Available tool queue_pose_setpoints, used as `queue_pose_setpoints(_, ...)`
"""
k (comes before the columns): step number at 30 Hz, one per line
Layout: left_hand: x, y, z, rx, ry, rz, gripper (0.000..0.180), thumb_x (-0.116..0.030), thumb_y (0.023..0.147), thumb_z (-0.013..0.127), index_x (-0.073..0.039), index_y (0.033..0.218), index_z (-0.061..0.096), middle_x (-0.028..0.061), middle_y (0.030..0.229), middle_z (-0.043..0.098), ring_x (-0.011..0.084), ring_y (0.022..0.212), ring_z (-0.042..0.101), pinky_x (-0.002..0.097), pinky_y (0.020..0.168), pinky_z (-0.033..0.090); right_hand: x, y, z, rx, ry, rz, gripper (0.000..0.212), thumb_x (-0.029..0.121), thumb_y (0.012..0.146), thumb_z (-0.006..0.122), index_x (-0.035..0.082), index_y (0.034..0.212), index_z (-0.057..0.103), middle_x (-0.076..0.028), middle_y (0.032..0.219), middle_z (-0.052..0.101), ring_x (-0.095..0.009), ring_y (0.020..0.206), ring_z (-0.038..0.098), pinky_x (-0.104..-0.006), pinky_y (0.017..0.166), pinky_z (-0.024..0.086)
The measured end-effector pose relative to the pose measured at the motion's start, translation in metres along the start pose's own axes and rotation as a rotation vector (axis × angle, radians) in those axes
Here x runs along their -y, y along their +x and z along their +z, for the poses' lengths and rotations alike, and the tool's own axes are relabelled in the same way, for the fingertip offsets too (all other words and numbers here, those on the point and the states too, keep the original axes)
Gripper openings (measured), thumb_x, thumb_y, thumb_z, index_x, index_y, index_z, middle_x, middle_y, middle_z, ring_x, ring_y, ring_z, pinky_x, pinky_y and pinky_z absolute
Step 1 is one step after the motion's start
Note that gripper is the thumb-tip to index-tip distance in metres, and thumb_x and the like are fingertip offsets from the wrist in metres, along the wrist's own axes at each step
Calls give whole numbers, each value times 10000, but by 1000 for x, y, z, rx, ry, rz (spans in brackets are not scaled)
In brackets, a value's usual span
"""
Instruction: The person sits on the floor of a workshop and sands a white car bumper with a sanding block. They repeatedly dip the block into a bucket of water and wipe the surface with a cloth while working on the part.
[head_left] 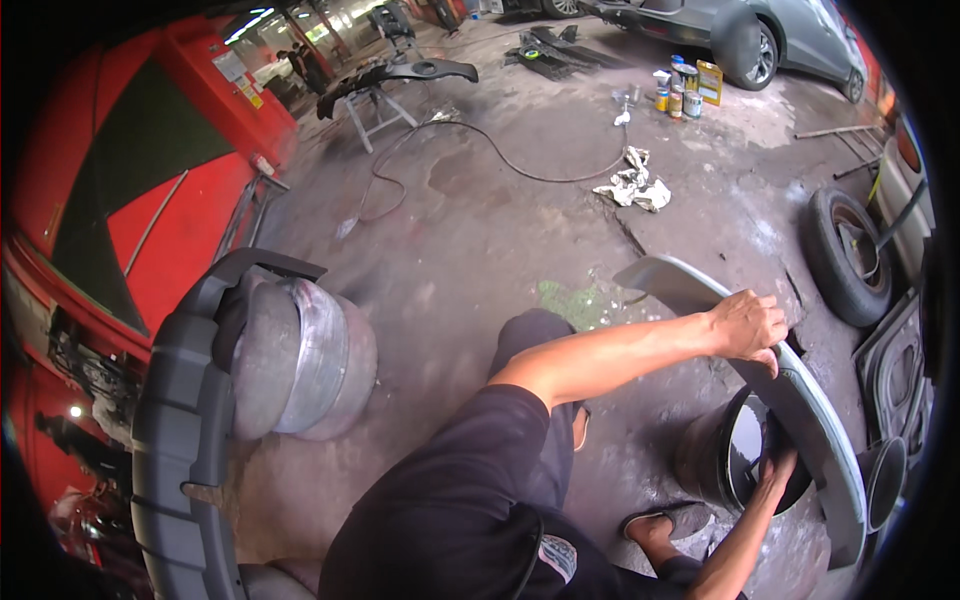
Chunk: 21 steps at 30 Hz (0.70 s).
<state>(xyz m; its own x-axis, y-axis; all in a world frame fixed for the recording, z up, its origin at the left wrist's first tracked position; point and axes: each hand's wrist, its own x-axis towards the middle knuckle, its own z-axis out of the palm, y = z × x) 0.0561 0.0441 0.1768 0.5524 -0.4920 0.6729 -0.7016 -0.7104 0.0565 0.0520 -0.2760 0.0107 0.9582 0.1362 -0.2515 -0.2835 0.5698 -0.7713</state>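
A long, curved grey car body panel, which looks like a bumper [822,440], stands tilted on my right side. My left hand [750,328] is closed over its upper edge, with the arm stretched across my body. Lower down, my right hand [778,468] is at the mouth of a dark bucket [703,455], close to the panel's inner side. Liquid with a bright reflection shows in the bucket. The right fingers are in shadow, so I cannot tell whether they hold anything or touch the panel.
A wheel with tyre [846,262] lies beyond the panel on the right. On my left, a black bumper [180,420] rests against rounded grey drum-like pieces [335,350]. Ahead are crumpled white cloths [635,185], a hose [520,172], several cans [677,103] and a grey car [805,45].
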Motion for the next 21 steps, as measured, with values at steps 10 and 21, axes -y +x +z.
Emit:
queue_pose_setpoints(10, -9, -18, -11, 410, -32, -176, 501, -507, 667, 866, -75, 841, 682, 99, 857, 706, 351, 815, 723, 480, 699, 568, -6, -31, -13, 97, -122, 78, 382, 219, 1070, 533, 43, 1407, 566, -144, 1330, 641, -215, 1065, 661, -322, 772, 527)
queue_pose_setpoints(21, -36, -90, 11, 155, 22, -71, 249, -244, 719, 796, -86, 847, 652, 66, 874, 668, 277, 861, 699, 408, 709, 589, 18, -52, -141, -232, 75, -195, 371, 121, 1063, 506, -25, 1399, 565, -218, 1353, 633, -311, 1244, 617, -433, 1053, 543)
